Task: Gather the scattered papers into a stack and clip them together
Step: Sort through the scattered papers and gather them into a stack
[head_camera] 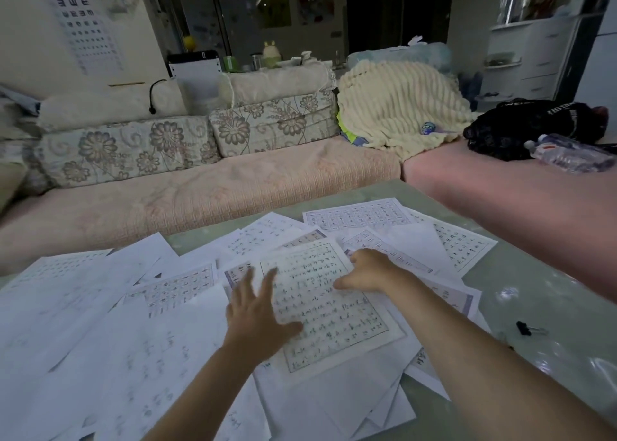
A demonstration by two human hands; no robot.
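Your white paper sheets (pixel 334 310), printed with gridded rows of characters, lie overlapping across the pale green table (pixel 534 283). Your left hand (pixel 258 310) rests flat on them, fingers spread. Your right hand (pixel 367 272) curls at the top sheet's edge, and I cannot tell whether it grips. The small black binder clip (pixel 523 328) lies apart to the right.

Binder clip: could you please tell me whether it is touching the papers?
Apart. The head view shows bare table between the binder clip and the nearest paper.

I see white papers (pixel 334 324) printed with grids of dark characters on a pale green desk (pixel 534 293), a black clip (pixel 523 328), a pink sofa (pixel 200 200), flower-patterned cushions (pixel 133 150) and a ribbed cream blanket (pixel 400 107).
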